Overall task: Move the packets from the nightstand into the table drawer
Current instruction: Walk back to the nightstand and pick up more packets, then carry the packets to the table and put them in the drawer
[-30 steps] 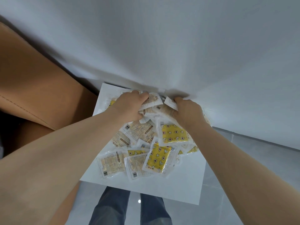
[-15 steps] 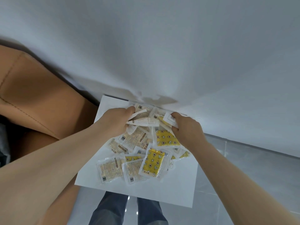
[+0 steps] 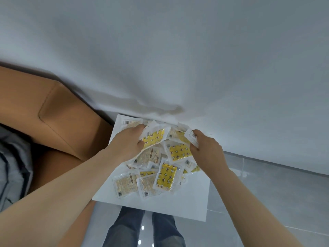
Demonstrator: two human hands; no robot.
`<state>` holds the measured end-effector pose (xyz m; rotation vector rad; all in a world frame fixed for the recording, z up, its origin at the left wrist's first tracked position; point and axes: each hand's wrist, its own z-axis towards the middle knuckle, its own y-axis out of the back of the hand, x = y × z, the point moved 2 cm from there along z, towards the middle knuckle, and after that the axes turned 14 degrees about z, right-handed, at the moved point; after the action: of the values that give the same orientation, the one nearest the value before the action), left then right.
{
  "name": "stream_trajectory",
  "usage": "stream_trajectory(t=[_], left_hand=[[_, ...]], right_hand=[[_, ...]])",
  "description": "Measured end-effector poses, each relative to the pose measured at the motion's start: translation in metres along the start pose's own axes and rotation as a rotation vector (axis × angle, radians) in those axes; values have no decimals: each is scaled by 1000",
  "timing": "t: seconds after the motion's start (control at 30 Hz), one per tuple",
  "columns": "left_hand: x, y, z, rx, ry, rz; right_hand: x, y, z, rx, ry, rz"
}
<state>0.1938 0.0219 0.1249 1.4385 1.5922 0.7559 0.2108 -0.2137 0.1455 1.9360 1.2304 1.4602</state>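
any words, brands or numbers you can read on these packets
None can be read.
Yellow packets: drawn shapes only, small print at the bottom blurred.
Pale packets: fine print, brown strip and barcodes too small.
White packet in the right hand: barcode, digits blurred.

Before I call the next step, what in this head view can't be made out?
Table drawer: nowhere in the head view, outside the frame.
Packet count: the packets overlap in a heap, and the left hand and right hand cover those they grip.
Print on the packets: too small to read.
Nightstand below its white top: hidden by the top itself.
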Motion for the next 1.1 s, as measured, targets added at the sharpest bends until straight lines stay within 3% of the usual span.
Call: stream_trajectory(t=[0.3, 0.5, 0.87, 1.1], left_hand=[[-28, 39, -58, -62, 164, -407], [-59, 89, -92, -176, 138, -523], [-104, 222, -138, -314, -243, -329], [-171, 262, -182, -287, -514, -246]], right_hand=[[33, 53, -56, -86, -44, 190], [57, 107, -93, -159, -54, 156], [111, 193, -193, -456, -139, 131], [114, 220, -291, -682, -236, 160]])
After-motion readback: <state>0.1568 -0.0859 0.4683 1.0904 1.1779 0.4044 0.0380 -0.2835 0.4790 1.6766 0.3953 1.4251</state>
